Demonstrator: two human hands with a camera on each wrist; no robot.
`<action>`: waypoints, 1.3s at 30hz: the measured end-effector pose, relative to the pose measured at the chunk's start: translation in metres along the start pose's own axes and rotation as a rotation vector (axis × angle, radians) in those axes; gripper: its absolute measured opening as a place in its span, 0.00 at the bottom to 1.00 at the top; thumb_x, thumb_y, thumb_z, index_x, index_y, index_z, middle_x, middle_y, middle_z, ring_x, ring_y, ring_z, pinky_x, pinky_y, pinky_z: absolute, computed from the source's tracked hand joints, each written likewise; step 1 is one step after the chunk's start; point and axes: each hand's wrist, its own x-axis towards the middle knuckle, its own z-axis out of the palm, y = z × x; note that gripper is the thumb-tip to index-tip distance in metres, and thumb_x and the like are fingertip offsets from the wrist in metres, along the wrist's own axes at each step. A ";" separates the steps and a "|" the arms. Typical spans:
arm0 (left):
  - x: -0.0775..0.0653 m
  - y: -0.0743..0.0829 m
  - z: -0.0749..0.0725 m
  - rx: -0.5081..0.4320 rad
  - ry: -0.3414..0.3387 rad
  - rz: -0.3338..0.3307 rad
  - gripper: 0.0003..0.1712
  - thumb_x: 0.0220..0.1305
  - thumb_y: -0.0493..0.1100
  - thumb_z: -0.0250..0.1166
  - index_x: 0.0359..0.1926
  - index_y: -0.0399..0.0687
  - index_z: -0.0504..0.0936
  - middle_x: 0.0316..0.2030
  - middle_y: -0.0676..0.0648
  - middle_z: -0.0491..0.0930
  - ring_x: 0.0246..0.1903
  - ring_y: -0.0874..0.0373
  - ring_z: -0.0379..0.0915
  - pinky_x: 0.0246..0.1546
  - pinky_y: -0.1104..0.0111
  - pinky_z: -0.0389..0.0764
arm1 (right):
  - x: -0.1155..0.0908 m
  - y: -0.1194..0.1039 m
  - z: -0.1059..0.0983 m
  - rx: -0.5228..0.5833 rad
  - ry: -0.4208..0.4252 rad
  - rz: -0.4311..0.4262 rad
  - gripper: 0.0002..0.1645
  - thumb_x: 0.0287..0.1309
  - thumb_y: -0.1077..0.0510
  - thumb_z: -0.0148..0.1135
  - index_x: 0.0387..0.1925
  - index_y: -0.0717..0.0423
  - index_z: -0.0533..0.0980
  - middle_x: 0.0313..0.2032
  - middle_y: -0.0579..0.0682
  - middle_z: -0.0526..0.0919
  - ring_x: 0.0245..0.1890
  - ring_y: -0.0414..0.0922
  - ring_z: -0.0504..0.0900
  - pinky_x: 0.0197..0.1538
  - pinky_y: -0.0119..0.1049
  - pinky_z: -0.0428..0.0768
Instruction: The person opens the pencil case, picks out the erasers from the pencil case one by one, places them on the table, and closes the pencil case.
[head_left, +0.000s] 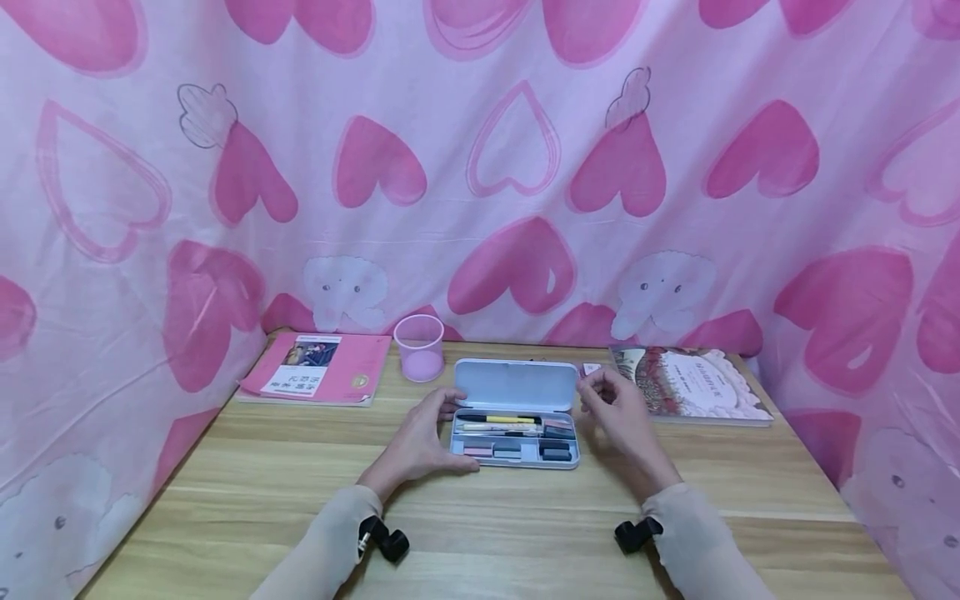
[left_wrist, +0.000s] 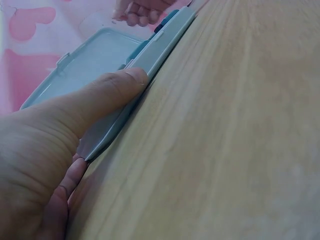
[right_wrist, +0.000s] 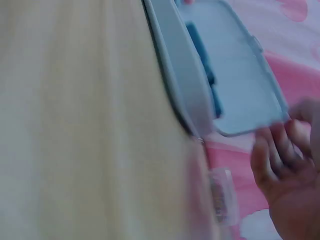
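Observation:
A pale blue pencil case (head_left: pixel 516 466) lies on the wooden table with its lid (head_left: pixel 517 385) raised. Inside are several pens, one of them yellow and black (head_left: pixel 501 419), and several small dark and pink blocks (head_left: pixel 555 450) in the front compartments. My left hand (head_left: pixel 420 442) grips the case's left end, thumb along the front wall, fingers round behind. At the lid's right edge, my right hand (head_left: pixel 618 408) has its fingers curled, thumb and fingertips pinching the corner of the lid. The right wrist view is blurred.
A pink translucent cup (head_left: pixel 420 354) stands behind the case on the left. Farther left lies a pink book (head_left: pixel 367 358); an illustrated book (head_left: pixel 697 383) lies at the right. A small pink-and-white item (head_left: pixel 591 368) sits behind the right hand. Heart-patterned curtains (head_left: pixel 517 167) enclose the table.

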 end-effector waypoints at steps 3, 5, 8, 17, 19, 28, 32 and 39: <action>0.000 0.001 0.000 0.004 0.004 0.001 0.69 0.33 0.63 0.96 0.76 0.57 0.71 0.65 0.51 0.80 0.64 0.54 0.80 0.73 0.57 0.80 | -0.001 -0.006 -0.006 -0.152 -0.144 -0.147 0.03 0.77 0.59 0.71 0.47 0.53 0.87 0.40 0.47 0.89 0.41 0.43 0.85 0.46 0.33 0.86; 0.000 0.001 0.000 0.012 0.007 0.003 0.69 0.32 0.63 0.97 0.76 0.57 0.71 0.65 0.51 0.80 0.63 0.55 0.80 0.72 0.56 0.81 | -0.002 -0.010 -0.007 -0.279 -0.244 -0.243 0.07 0.74 0.60 0.73 0.49 0.49 0.89 0.44 0.42 0.91 0.44 0.40 0.85 0.60 0.40 0.86; 0.000 0.002 0.000 0.022 0.008 0.002 0.69 0.33 0.63 0.96 0.76 0.57 0.71 0.64 0.51 0.79 0.63 0.55 0.79 0.72 0.57 0.81 | -0.001 -0.013 -0.005 -0.467 -0.332 -0.385 0.14 0.70 0.62 0.76 0.51 0.43 0.91 0.47 0.38 0.91 0.45 0.38 0.87 0.79 0.56 0.70; -0.001 0.004 0.000 0.017 0.000 -0.014 0.69 0.35 0.64 0.96 0.77 0.59 0.71 0.65 0.52 0.78 0.63 0.55 0.78 0.72 0.57 0.81 | -0.003 -0.016 -0.001 -0.493 -0.525 -0.439 0.21 0.72 0.72 0.67 0.60 0.52 0.89 0.49 0.47 0.91 0.44 0.38 0.83 0.48 0.37 0.88; -0.001 0.004 0.000 0.019 -0.003 -0.015 0.68 0.35 0.65 0.96 0.77 0.59 0.70 0.65 0.52 0.78 0.63 0.56 0.78 0.72 0.57 0.81 | -0.003 -0.016 -0.001 -0.476 -0.504 -0.413 0.20 0.71 0.71 0.69 0.57 0.51 0.90 0.48 0.45 0.90 0.45 0.38 0.85 0.50 0.39 0.89; 0.000 0.002 -0.001 0.086 -0.010 0.019 0.60 0.38 0.70 0.93 0.72 0.59 0.78 0.66 0.54 0.77 0.62 0.59 0.78 0.70 0.58 0.82 | -0.003 -0.020 -0.001 -0.536 -0.333 -0.443 0.15 0.61 0.61 0.83 0.47 0.43 0.90 0.39 0.35 0.90 0.40 0.37 0.87 0.74 0.64 0.72; 0.000 0.001 -0.001 0.117 -0.008 0.028 0.58 0.38 0.72 0.91 0.69 0.58 0.82 0.65 0.55 0.78 0.61 0.59 0.78 0.69 0.58 0.83 | -0.004 -0.023 -0.004 -0.538 -0.363 -0.357 0.14 0.61 0.60 0.83 0.41 0.38 0.88 0.36 0.30 0.85 0.38 0.35 0.83 0.81 0.63 0.64; -0.001 0.002 -0.001 0.130 0.004 0.018 0.57 0.38 0.73 0.91 0.68 0.59 0.82 0.65 0.55 0.80 0.60 0.58 0.78 0.68 0.56 0.84 | -0.005 -0.027 -0.007 -0.499 -0.441 -0.320 0.20 0.55 0.64 0.84 0.38 0.35 0.86 0.37 0.29 0.87 0.38 0.34 0.84 0.82 0.74 0.45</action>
